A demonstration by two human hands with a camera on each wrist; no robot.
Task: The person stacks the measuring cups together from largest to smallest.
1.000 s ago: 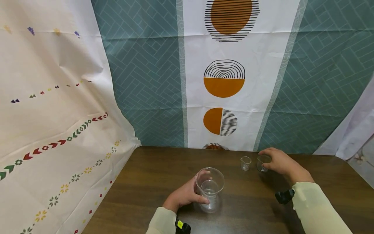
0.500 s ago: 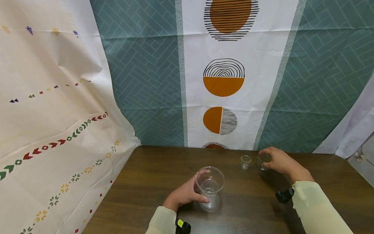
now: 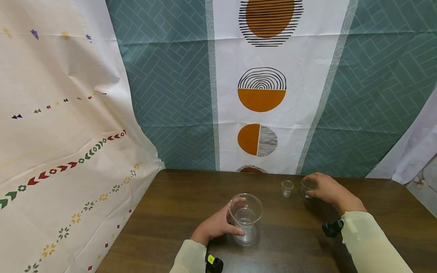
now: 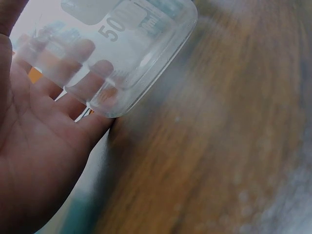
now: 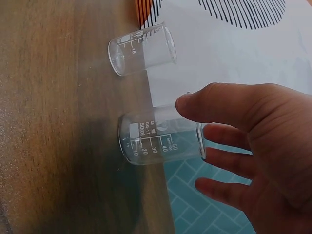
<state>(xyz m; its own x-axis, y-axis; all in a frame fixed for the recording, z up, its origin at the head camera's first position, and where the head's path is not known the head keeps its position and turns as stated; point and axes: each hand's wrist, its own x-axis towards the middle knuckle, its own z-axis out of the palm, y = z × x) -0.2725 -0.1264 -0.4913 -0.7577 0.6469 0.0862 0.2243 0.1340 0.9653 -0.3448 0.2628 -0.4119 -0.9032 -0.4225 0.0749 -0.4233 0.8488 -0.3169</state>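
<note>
OK, L hand (image 3: 217, 226) has hold of lg glass beaker (image 3: 246, 230), fingers + thumb spread wide and curved round its side; beaker looks upright on wood-grain table (image 3: 177, 206), nr side. R hand (image 3: 330, 190) part-closed round rim of 50 ml beaker (image 5: 158, 139), thumb one side, fingers other; grip firmness can't tell. That one's upright nr table's far edge. Smaller glass beaker (image 3: 287, 189) stands just L of it, apart. Pale sleeves (image 3: 372, 240), blk wrist cams (image 3: 332, 229).
</note>
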